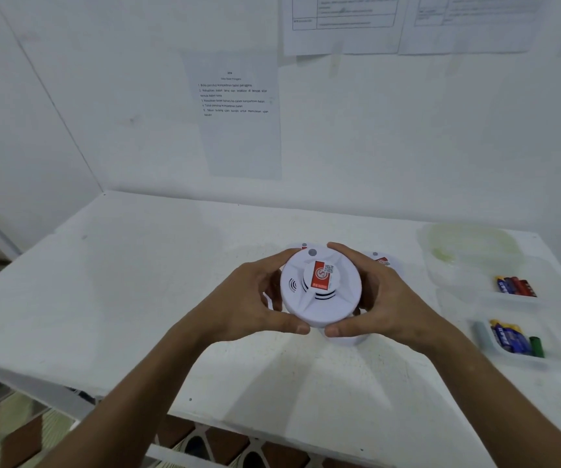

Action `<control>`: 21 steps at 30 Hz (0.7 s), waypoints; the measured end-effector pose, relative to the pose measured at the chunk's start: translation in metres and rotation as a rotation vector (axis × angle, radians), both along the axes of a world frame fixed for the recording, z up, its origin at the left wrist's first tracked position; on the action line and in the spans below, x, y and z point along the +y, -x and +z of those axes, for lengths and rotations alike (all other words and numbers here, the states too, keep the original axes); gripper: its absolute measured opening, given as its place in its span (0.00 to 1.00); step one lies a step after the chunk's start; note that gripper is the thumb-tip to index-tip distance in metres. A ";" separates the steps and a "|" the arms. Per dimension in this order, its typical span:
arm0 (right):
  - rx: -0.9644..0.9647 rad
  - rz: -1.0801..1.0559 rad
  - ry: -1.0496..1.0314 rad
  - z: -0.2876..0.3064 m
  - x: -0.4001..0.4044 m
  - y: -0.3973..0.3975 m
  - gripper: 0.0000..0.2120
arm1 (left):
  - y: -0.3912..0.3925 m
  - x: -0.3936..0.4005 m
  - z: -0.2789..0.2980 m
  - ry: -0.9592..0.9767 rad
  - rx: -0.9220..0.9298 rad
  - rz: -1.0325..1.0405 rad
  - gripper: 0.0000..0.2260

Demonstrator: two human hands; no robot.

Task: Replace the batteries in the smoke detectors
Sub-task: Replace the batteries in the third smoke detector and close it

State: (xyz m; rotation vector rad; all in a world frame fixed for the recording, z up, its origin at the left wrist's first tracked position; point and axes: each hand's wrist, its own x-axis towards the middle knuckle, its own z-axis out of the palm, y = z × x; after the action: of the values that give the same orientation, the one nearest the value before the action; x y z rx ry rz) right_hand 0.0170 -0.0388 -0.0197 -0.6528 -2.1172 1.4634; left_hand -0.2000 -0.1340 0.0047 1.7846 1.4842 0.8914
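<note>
A round white smoke detector [319,288] with a red label on its raised centre is held above the white table [137,298]. My left hand [255,298] grips its left rim, fingers over the top edge and thumb under the near edge. My right hand [384,298] grips the right rim the same way. Two more white detectors lie on the table behind it, one [301,245] mostly hidden, the other [382,260] showing past my right fingers. Below the held detector a white part [346,339] shows on the table.
At the right stand two clear trays: the far one [508,300] holds blue and red batteries [515,287], the near one [488,349] holds blue batteries [508,337] and a green one [536,346]. A clear lidded container [468,244] sits behind them. Printed sheets [235,113] hang on the wall.
</note>
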 end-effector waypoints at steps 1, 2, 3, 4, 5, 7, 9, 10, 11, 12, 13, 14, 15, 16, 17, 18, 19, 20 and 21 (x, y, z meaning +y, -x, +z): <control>0.007 0.003 0.001 0.000 -0.001 0.001 0.46 | 0.001 0.000 0.000 0.000 0.006 0.003 0.39; 0.013 0.006 0.004 0.000 -0.001 0.002 0.46 | 0.002 -0.001 -0.001 -0.002 0.011 0.006 0.39; 0.017 0.006 0.007 -0.001 -0.002 0.003 0.45 | 0.003 -0.001 -0.001 -0.003 0.013 0.010 0.39; 0.020 0.005 0.008 -0.001 -0.003 0.003 0.45 | 0.004 -0.002 -0.001 -0.004 0.012 0.013 0.39; 0.022 0.002 0.010 -0.001 -0.004 0.004 0.45 | 0.005 -0.003 -0.001 -0.003 0.008 0.016 0.39; 0.026 -0.002 0.010 -0.001 -0.006 0.006 0.45 | 0.006 -0.005 0.000 -0.004 0.006 0.017 0.38; 0.028 -0.010 0.005 -0.001 -0.007 0.008 0.44 | 0.008 -0.007 0.000 -0.012 0.010 0.020 0.37; 0.031 -0.015 0.004 0.000 -0.007 0.009 0.44 | 0.008 -0.008 0.000 -0.017 0.011 0.022 0.37; 0.034 -0.016 0.006 0.000 -0.008 0.009 0.43 | 0.009 -0.008 0.000 -0.021 0.010 0.025 0.36; 0.035 -0.015 0.008 0.000 -0.009 0.009 0.43 | 0.009 -0.009 0.001 -0.024 0.011 0.028 0.36; 0.035 -0.013 0.009 0.000 -0.009 0.010 0.43 | 0.009 -0.009 0.001 -0.027 0.013 0.030 0.36; 0.031 -0.013 0.010 0.001 -0.010 0.010 0.44 | 0.010 -0.010 0.001 -0.028 0.016 0.032 0.36; 0.029 -0.013 0.009 0.001 -0.010 0.010 0.44 | 0.010 -0.010 0.001 -0.029 0.020 0.033 0.36; 0.027 -0.013 0.008 0.000 -0.011 0.011 0.44 | 0.011 -0.011 0.001 -0.029 0.022 0.033 0.36; 0.025 -0.013 0.008 0.000 -0.012 0.012 0.44 | 0.011 -0.011 0.001 -0.029 0.024 0.034 0.36; 0.023 -0.011 0.009 0.000 -0.013 0.013 0.44 | 0.012 -0.012 0.001 -0.030 0.024 0.035 0.36; 0.023 -0.009 0.008 0.000 -0.013 0.013 0.44 | 0.013 -0.013 0.000 -0.030 0.022 0.036 0.36; 0.023 -0.007 0.010 -0.001 -0.013 0.014 0.44 | 0.013 -0.013 0.001 -0.030 0.019 0.035 0.37; 0.024 -0.005 0.010 -0.001 -0.014 0.015 0.44 | 0.014 -0.014 0.000 -0.032 0.018 0.034 0.37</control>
State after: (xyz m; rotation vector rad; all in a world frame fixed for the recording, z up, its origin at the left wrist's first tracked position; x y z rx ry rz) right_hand 0.0022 -0.0526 -0.0207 -0.6409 -2.0902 1.4731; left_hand -0.2139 -0.1475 0.0052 1.7994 1.5238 0.9231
